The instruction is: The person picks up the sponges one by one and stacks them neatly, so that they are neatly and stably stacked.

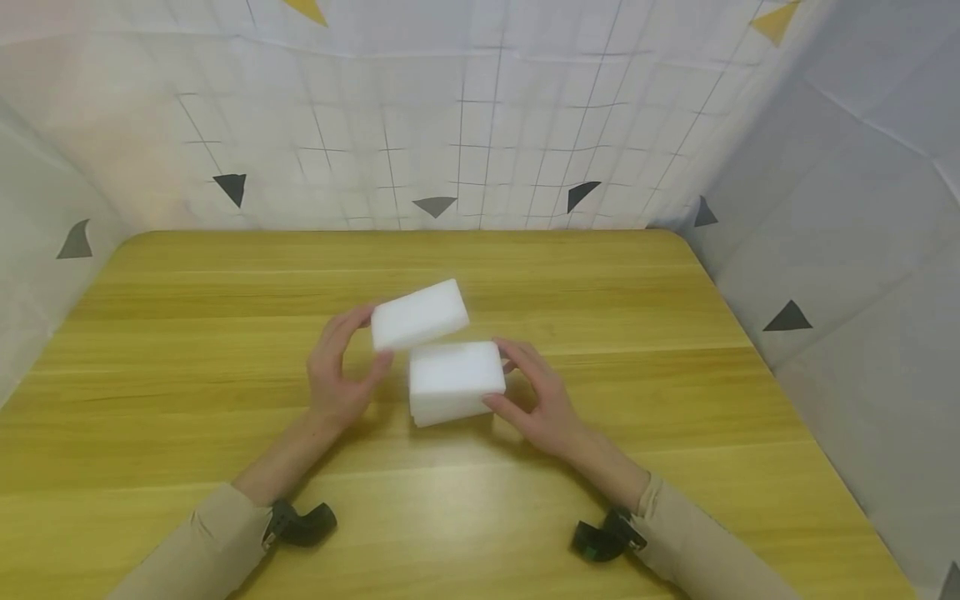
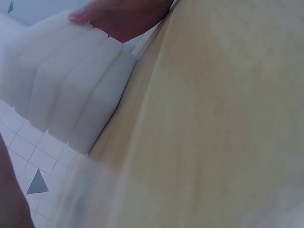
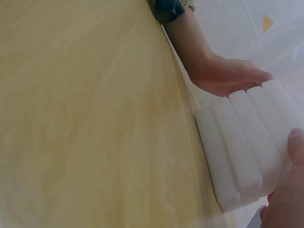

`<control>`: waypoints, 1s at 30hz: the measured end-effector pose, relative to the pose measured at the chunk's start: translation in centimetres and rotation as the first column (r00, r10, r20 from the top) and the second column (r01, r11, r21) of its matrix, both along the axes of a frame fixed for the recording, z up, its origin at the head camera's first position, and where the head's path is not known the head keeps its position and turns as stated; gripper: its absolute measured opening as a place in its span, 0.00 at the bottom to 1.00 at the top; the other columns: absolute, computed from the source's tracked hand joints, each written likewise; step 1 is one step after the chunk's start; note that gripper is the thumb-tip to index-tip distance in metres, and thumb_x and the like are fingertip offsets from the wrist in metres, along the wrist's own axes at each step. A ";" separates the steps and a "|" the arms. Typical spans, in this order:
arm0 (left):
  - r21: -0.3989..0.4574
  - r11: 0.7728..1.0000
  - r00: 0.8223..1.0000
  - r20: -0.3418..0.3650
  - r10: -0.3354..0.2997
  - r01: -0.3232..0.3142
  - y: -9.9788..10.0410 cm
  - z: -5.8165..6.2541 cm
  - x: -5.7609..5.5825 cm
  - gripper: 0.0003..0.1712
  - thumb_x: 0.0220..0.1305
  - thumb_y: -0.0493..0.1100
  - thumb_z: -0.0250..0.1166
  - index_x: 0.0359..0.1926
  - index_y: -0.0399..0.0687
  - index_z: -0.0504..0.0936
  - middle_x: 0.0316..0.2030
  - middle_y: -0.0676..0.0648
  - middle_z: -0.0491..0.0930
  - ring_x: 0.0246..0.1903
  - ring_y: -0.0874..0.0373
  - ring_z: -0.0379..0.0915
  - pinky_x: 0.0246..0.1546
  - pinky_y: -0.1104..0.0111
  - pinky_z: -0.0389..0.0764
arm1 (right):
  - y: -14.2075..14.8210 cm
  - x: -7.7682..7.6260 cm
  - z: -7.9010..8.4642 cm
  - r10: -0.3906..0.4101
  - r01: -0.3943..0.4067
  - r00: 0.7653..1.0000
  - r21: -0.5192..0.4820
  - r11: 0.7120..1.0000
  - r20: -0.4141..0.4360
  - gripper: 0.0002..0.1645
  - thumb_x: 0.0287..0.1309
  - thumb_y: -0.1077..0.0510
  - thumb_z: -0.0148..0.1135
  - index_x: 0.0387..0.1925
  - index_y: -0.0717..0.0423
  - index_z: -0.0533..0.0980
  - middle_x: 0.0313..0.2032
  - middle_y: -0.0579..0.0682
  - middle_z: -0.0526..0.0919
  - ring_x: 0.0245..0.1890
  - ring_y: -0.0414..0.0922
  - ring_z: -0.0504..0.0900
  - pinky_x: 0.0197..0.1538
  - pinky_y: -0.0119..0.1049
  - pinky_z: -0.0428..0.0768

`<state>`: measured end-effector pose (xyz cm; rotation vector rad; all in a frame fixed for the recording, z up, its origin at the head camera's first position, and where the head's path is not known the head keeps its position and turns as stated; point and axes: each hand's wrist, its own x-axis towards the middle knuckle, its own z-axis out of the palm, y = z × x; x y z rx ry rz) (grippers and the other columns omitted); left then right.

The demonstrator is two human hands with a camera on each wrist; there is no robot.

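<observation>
In the head view, my left hand (image 1: 337, 375) pinches a white sponge block (image 1: 420, 315) by its left end, thumb at the near edge and fingers at the far one. The block is tilted, just beyond and left of a stack of similar white sponge blocks (image 1: 453, 371). My right hand (image 1: 543, 408) grips the stack's right end near the top, thumb on the near side. Several layers of the stack (image 2: 71, 90) show in the left wrist view, slightly uneven. In the right wrist view, the stack (image 3: 228, 152) stands on the table, with my right thumb (image 3: 296, 145) against an upper block.
The wood-grain table (image 1: 187, 467) has rounded far corners. White sheeting with grid lines (image 1: 480, 125) and dark and yellow triangles rises behind it, and plain sheeting (image 1: 862, 250) stands along the right. Black wrist devices (image 1: 303, 525) sit at both beige cuffs.
</observation>
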<state>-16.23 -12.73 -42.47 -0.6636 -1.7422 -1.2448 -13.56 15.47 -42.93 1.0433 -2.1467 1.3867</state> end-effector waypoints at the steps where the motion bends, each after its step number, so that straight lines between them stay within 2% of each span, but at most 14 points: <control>1: 0.006 1.000 1.000 -0.011 -0.004 0.004 0.1 0.0 0.0 0.33 0.65 0.55 0.66 0.53 0.25 0.79 0.47 0.30 0.82 0.46 0.44 0.78 0.57 0.70 0.78 | 0.0 0.0 0.0 0.000 0.000 1.000 0.000 1.000 -0.004 0.40 0.66 0.40 0.61 0.67 0.65 0.68 0.56 0.59 0.79 0.47 0.48 0.79 0.47 0.48 0.83; 9: -0.005 1.000 0.996 -0.081 -0.026 0.026 0.7 0.1 0.4 0.34 0.66 0.55 0.65 0.50 0.22 0.80 0.45 0.28 0.82 0.44 0.40 0.79 0.57 0.69 0.79 | 0.1 0.0 0.0 -0.009 0.009 1.000 0.004 1.000 0.002 0.40 0.66 0.40 0.61 0.66 0.65 0.69 0.56 0.58 0.79 0.47 0.47 0.78 0.47 0.48 0.82; 16: -0.064 0.996 0.991 -0.113 -0.069 0.062 1.0 0.1 0.7 0.32 0.66 0.54 0.65 0.50 0.24 0.80 0.45 0.29 0.82 0.47 0.44 0.79 0.58 0.68 0.79 | 0.1 -0.2 -0.2 -0.002 0.002 1.000 0.003 1.000 0.016 0.39 0.66 0.40 0.61 0.67 0.62 0.69 0.57 0.57 0.79 0.48 0.47 0.78 0.48 0.48 0.82; 24: -0.094 0.987 0.985 -0.097 -0.141 0.132 1.3 -0.1 0.9 0.32 0.65 0.54 0.66 0.51 0.24 0.80 0.46 0.31 0.82 0.48 0.46 0.79 0.58 0.68 0.79 | 0.0 -0.2 -0.3 -0.003 0.003 1.000 -0.009 1.000 0.000 0.39 0.66 0.41 0.62 0.67 0.63 0.68 0.57 0.58 0.79 0.47 0.47 0.78 0.47 0.46 0.82; 30: -0.099 0.985 0.984 -0.090 -0.151 0.143 1.3 -0.1 1.0 0.32 0.65 0.54 0.65 0.51 0.24 0.80 0.46 0.31 0.82 0.48 0.47 0.79 0.58 0.68 0.79 | -0.1 -0.2 -0.2 -0.001 0.001 1.000 -0.014 1.000 -0.012 0.39 0.66 0.41 0.62 0.67 0.63 0.69 0.57 0.59 0.79 0.49 0.47 0.78 0.46 0.47 0.82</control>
